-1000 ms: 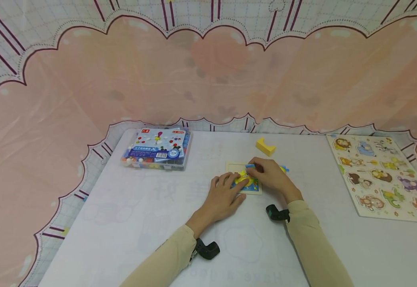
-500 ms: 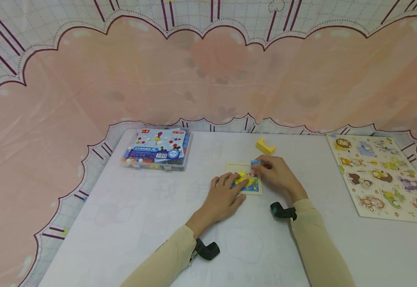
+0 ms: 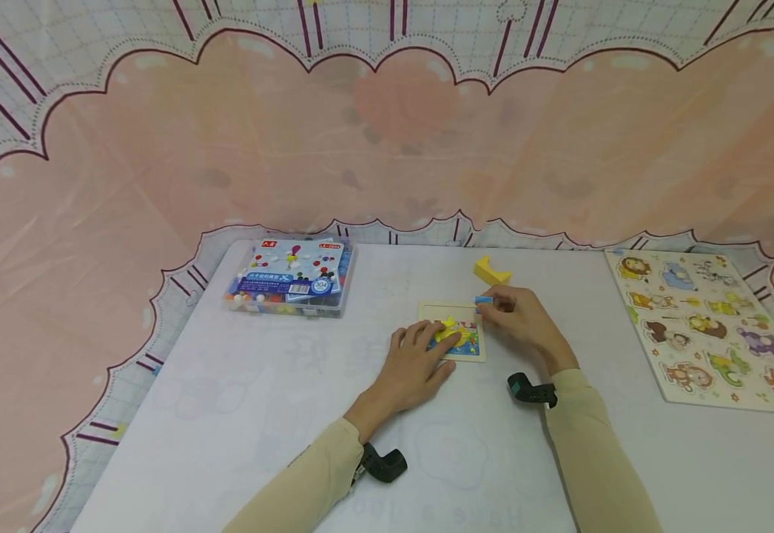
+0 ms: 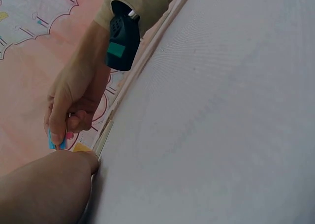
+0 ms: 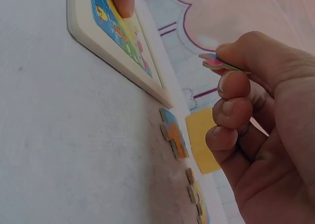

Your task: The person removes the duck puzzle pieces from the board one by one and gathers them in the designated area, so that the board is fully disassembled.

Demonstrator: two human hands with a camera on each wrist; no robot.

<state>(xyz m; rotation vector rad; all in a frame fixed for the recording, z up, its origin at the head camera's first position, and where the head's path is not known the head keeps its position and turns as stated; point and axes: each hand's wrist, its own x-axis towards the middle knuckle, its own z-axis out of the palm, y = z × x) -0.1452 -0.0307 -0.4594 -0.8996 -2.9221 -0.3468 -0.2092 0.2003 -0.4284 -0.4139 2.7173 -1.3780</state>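
My left hand (image 3: 415, 363) rests on a small jigsaw puzzle in a pale wooden tray (image 3: 445, 308), its fingers extended over the yellow and blue picture. Between thumb and index finger, my right hand (image 3: 525, 320) pinches a blue puzzle piece (image 3: 483, 300) just above the tray's upper right corner. Seen from the right wrist, this puzzle piece (image 5: 214, 60) is held clear of the table, tilted, with some pink on it. The lower part of the picture is filled; the tray's upper strip shows bare wood. My left fingers hide part of the picture.
Loose puzzle pieces (image 5: 174, 134) lie beside the tray, mostly hidden by my right hand in the head view. A yellow notched block (image 3: 492, 274) stands behind. A clear plastic box (image 3: 290, 277) is at back left, an animal board (image 3: 713, 329) at right.
My right hand has drawn back rightward from over the tray, still pinching the blue puzzle piece. The left hand has stayed put on the puzzle.
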